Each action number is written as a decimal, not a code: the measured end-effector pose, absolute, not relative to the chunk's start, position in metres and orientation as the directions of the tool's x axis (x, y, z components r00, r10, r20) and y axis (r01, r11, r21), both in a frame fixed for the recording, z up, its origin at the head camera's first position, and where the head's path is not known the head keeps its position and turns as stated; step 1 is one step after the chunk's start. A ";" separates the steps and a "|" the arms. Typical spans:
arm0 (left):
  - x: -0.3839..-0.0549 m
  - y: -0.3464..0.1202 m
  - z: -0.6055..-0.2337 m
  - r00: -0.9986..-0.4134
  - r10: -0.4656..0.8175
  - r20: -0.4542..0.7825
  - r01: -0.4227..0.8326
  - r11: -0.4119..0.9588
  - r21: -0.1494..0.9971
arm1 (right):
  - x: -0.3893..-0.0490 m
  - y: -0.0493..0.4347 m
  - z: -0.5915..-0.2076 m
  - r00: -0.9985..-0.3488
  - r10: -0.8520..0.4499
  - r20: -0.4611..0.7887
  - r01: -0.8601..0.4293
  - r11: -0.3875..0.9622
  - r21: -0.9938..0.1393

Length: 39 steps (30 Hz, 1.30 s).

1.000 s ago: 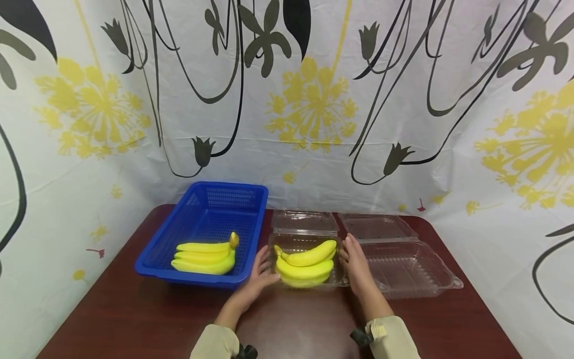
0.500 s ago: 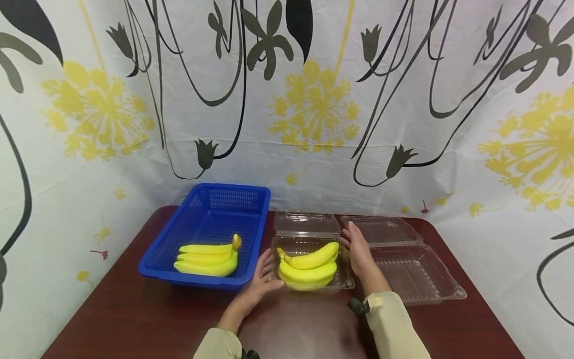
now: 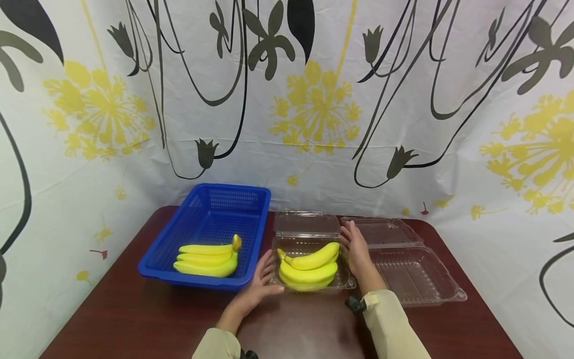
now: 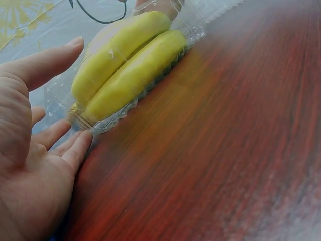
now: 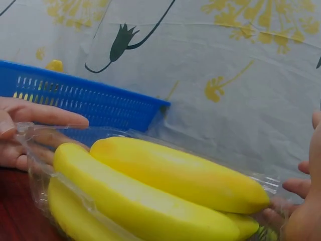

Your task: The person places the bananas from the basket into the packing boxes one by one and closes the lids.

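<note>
A bunch of yellow bananas [image 3: 309, 269] lies in a clear plastic clamshell box [image 3: 348, 285] with its lid [image 3: 307, 224] folded back. My left hand [image 3: 256, 287] is at the box's left side, fingers extended and thumb apart; in the left wrist view its fingertips touch or nearly touch the end wall. At the opposite side is my right hand [image 3: 357, 249], fingers fairly straight along the wall. Whether its fingertips press the plastic, I cannot tell. In the right wrist view the bananas [image 5: 165, 186] fill the box between both hands.
On the left stands a blue basket [image 3: 148, 271] with another bunch of bananas [image 3: 206, 260] inside. A second clear clamshell box [image 3: 417, 271], lid folded back, lies close on the right. Behind the dark red table [image 3: 116, 314] hangs a patterned cloth [image 3: 314, 174].
My right hand has slid a little farther back along the box's right side. The left hand stays about where it was, and the bananas have not shifted in the box.
</note>
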State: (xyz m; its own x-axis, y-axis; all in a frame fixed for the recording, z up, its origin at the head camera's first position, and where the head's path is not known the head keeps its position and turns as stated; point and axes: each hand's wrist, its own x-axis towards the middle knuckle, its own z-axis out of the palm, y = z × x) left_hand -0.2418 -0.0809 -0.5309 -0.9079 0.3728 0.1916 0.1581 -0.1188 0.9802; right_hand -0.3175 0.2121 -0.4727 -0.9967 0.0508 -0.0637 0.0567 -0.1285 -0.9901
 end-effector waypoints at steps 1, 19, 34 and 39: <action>-0.242 -0.081 -0.531 -0.908 0.371 0.194 0.162 -0.116 0.980 | -0.317 0.211 -0.473 -0.997 0.059 -0.054 0.046 -0.129 -0.991; -0.241 -0.081 -0.532 -0.911 0.353 0.211 0.188 -0.100 0.977 | -0.309 0.204 -0.472 -0.983 0.182 0.018 -0.069 -0.277 -0.958; -0.239 -0.079 -0.533 -0.919 0.350 0.180 0.157 -0.092 0.983 | -0.307 0.206 -0.476 -0.958 0.268 0.099 -0.178 -0.290 -0.940; -0.238 -0.078 -0.531 -0.923 0.338 0.184 0.166 -0.082 0.983 | -0.307 0.206 -0.476 -0.943 0.309 0.123 -0.222 -0.310 -0.924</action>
State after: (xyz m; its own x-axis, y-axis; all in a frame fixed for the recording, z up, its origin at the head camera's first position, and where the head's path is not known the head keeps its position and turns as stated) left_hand -0.2381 -0.0780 -0.5308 -0.9229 0.3382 0.1838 0.1655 -0.0824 0.9828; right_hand -0.3069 0.2062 -0.4759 -0.9432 0.3087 0.1229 -0.2220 -0.3100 -0.9245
